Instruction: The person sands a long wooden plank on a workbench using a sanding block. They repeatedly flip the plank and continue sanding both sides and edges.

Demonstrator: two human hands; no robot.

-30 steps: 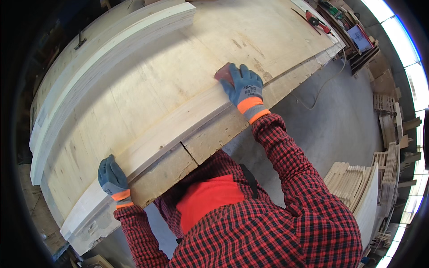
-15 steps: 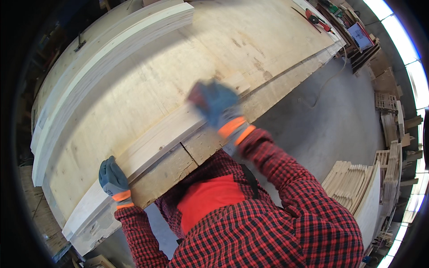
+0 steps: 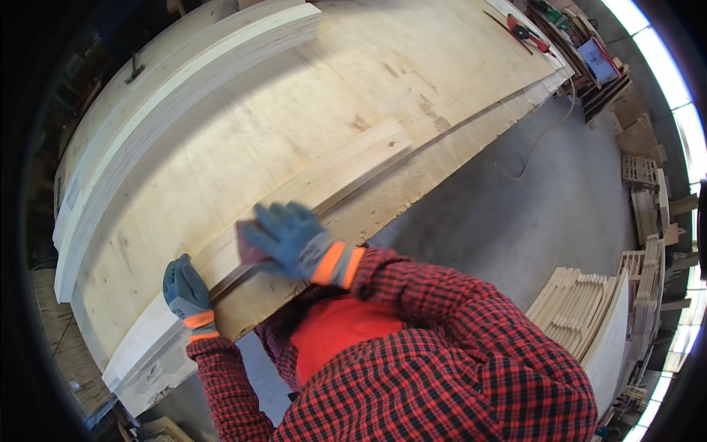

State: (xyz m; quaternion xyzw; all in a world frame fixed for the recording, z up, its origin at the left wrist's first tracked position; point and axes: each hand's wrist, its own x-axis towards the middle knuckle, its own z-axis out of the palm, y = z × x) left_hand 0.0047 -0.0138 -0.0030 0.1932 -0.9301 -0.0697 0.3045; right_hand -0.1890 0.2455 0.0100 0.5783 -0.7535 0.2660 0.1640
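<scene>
A long pale wooden board (image 3: 353,163) lies along the near edge of the workbench. My left hand (image 3: 187,289), in a blue-grey glove with an orange cuff, grips the board toward its left end, fingers together over the top. A dark red piece of sandpaper (image 3: 249,249) rests on the board's face, right of that hand. Pressing on it is my right hand (image 3: 289,241), gloved alike and slightly smeared by motion. Its palm hides part of the sandpaper.
A stack of pale boards (image 3: 184,92) runs along the bench's far left. At the far right corner lies a red and black power tool (image 3: 532,38), with a cable (image 3: 532,151) hanging toward the floor. Cut wooden pieces (image 3: 571,306) are stacked at right.
My right hand has slid left and nearer along the board with the sandpaper, uncovering the board's right end. My left hand stays where it was.
</scene>
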